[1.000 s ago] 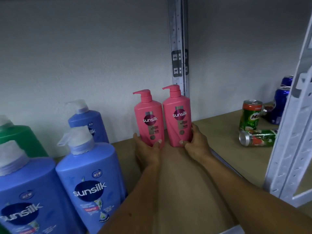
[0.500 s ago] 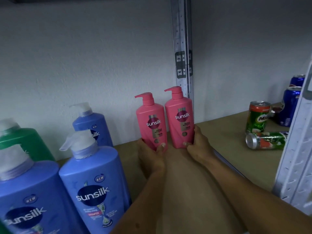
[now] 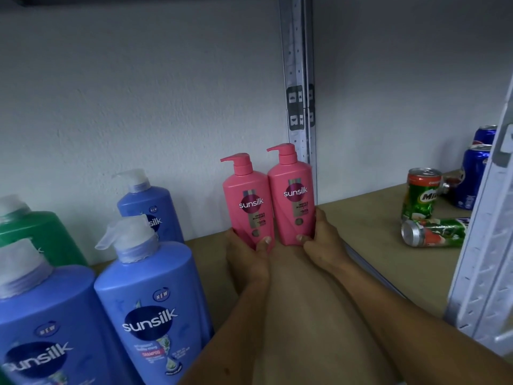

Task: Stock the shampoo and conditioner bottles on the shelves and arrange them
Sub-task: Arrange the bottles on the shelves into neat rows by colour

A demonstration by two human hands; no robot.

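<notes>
At shelf [image 3: 369,218] back, against wall: two pink Sunsilk bottles [image 3: 268,201] upright, touching, left hand [image 3: 247,250] and right hand [image 3: 323,240] each clamped low on one. Blue bottles [image 3: 150,309] stocked leftward; more stock perhaps pending.

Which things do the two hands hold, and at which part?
The left hand grips the left pink bottle at its base. The right hand grips the right pink bottle, also at its base, thumb on the front.

Front blue bottle [image 3: 41,329] cut off by the edge; small label print unreadable.
</notes>
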